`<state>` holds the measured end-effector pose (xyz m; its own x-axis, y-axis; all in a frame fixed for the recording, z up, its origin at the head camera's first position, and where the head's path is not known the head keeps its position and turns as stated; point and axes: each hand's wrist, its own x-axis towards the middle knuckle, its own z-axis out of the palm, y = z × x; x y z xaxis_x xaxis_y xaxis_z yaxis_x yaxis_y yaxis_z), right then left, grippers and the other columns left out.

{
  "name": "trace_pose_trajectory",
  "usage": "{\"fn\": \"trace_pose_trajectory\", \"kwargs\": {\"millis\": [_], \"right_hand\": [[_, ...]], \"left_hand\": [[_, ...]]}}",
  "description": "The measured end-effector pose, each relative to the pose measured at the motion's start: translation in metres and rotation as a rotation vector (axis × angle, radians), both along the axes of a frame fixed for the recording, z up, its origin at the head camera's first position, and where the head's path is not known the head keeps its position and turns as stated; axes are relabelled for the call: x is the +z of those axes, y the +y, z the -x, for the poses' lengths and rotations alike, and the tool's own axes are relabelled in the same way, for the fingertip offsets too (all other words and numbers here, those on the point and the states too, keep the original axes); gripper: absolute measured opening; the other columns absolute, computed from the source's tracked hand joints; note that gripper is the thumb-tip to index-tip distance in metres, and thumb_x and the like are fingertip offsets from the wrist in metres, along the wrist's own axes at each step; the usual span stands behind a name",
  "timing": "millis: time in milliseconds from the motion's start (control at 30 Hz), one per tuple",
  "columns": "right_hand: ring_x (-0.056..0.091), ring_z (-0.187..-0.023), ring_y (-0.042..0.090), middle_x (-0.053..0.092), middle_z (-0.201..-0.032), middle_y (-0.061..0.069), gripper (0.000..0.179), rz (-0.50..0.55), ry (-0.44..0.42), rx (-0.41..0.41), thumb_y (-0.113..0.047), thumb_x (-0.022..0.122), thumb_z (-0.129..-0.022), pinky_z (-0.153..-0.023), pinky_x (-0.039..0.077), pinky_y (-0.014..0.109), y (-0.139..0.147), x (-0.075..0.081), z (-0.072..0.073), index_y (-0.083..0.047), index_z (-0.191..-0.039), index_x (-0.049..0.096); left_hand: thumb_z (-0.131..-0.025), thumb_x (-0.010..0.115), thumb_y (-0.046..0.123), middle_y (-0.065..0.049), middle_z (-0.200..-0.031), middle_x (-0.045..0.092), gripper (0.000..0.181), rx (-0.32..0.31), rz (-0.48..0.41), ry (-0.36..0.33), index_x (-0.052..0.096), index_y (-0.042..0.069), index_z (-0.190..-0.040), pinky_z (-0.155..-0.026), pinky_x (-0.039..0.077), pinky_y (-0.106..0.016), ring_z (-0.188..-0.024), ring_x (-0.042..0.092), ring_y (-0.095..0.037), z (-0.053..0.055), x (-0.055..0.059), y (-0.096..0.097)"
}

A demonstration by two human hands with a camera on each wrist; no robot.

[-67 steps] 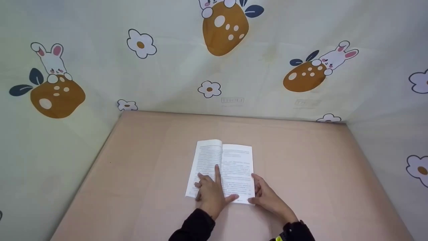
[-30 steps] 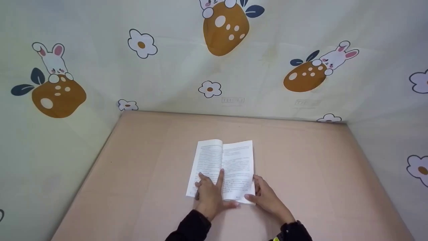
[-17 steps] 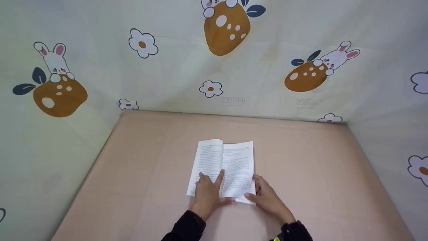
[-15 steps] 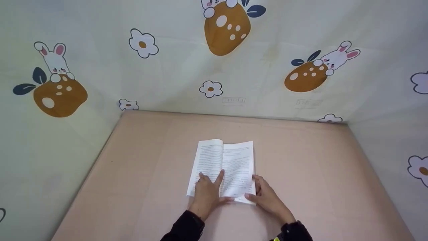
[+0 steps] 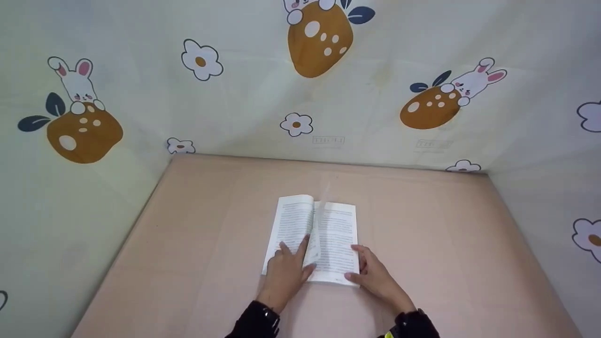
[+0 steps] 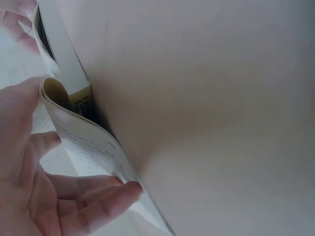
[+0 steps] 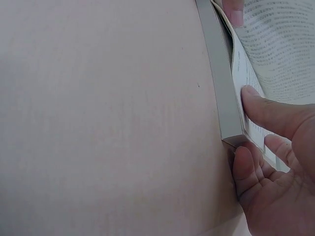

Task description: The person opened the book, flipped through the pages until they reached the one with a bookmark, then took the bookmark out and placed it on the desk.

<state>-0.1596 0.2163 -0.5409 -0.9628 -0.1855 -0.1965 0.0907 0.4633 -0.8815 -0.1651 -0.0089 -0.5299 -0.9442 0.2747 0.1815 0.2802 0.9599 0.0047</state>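
Note:
An open book (image 5: 335, 239) with printed white pages lies on the table in the head view. One blurred page (image 5: 321, 220) stands up near the middle fold. My left hand (image 5: 284, 274) lies over the left page with fingers spread; its thumb touches the bottom of the turning page. In the left wrist view, a page curls (image 6: 88, 132) beside that thumb, and two fingertips rest at the page's lower edge. My right hand (image 5: 378, 279) grips the book's lower right corner. The right wrist view shows its thumb (image 7: 268, 113) on the page and its fingers at the side and underneath.
The pinkish-beige table (image 5: 211, 225) surrounds the book. A pale cloth wall (image 5: 244, 94) printed with rabbits, strawberries and flowers rises at the back and both sides. Dark sleeves (image 5: 256, 321) cover both forearms.
The page that lay over the right side has swung left and now stands near the fold, baring the page below. My left hand has shifted slightly left; the right hand keeps its place.

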Motion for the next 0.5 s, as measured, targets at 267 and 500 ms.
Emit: {"fn": "trace_pose_trajectory", "kwargs": {"millis": [267, 500], "right_hand": [[0.045, -0.074, 0.016, 0.049, -0.089, 0.009, 0.077, -0.024, 0.003, -0.007, -0.017, 0.074, -0.077, -0.061, 0.038, 0.020, -0.001, 0.000, 0.000, 0.000, -0.139, 0.032], [0.043, -0.075, 0.017, 0.048, -0.089, 0.008, 0.077, -0.036, -0.010, -0.023, -0.018, 0.074, -0.076, -0.062, 0.036, 0.021, -0.002, 0.001, 0.000, -0.001, -0.139, 0.033]], "left_hand": [[-0.085, 0.064, 0.022, -0.016, -0.070, 0.061, 0.030, 0.059, -0.277, 0.049, 0.047, 0.000, -0.094, -0.047, 0.045, -0.033, -0.058, 0.058, -0.024, 0.005, -0.006, -0.010], [-0.077, 0.062, -0.008, -0.012, -0.065, 0.058, 0.029, 0.103, -0.300, 0.074, 0.048, -0.005, -0.102, -0.044, 0.045, -0.031, -0.057, 0.056, -0.021, 0.003, -0.009, -0.014]]}}
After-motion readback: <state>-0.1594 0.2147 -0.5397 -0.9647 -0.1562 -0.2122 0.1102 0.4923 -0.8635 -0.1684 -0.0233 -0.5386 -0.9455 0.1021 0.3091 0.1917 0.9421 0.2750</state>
